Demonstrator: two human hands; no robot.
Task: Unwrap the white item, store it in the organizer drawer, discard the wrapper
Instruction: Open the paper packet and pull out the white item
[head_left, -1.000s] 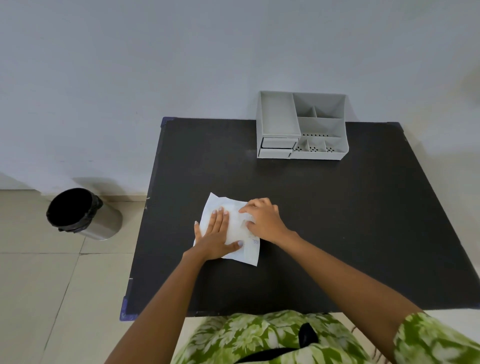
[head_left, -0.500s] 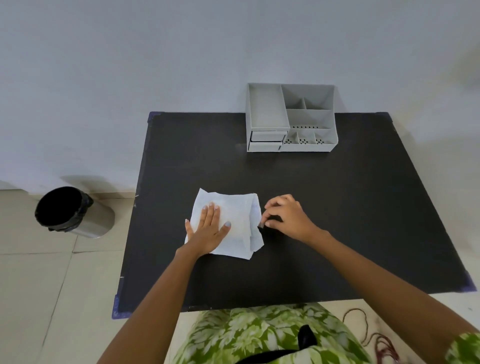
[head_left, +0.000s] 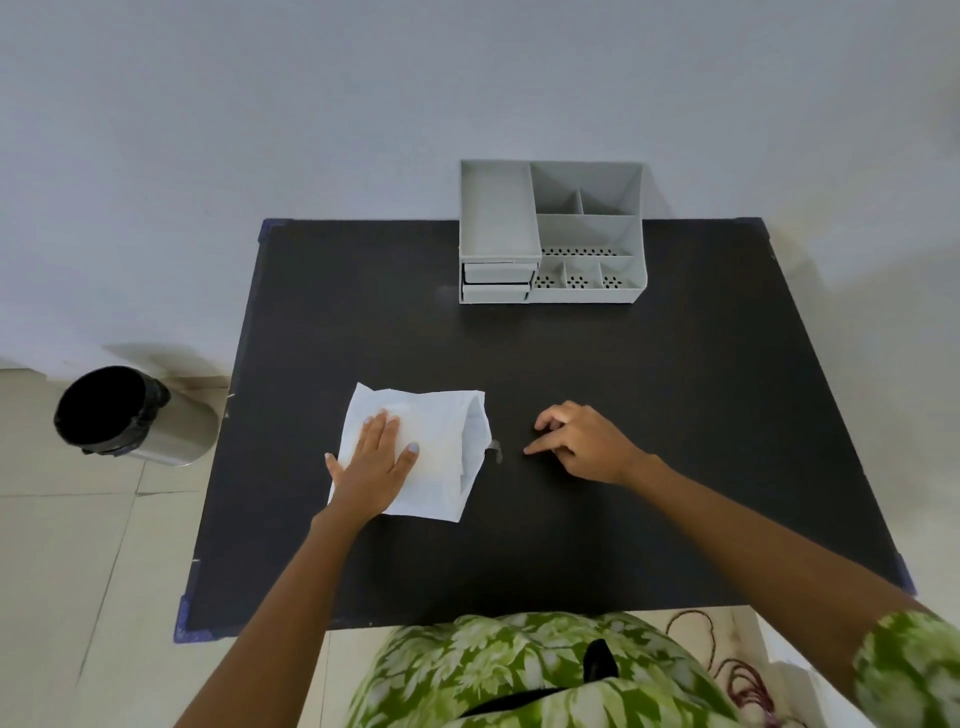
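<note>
Two hands: both seen over the black table (head_left: 649, 415), apart from each other.
Bin (head_left: 122, 413): black-lined, placed on the floor left of the table.
Left hand (head_left: 374, 462): laid flat, palm down, on the left part of the wrapper; fingers held together, thumb spread out to the right.
Wrapper (head_left: 441, 447): white, lying on the table's left-centre; right end is seen gaping open. The white item inside cannot be told apart from it.
Scrap (head_left: 493, 449): small pale strip noted on the table just right of the wrapper.
Right hand (head_left: 584, 441): set on the table right of the scrap, clear of the wrapper; fingers loosely curled, nothing pinched.
Organizer (head_left: 550, 234): grey, placed at the table's far edge; both drawers (head_left: 498, 280) at its lower left are shut.
</note>
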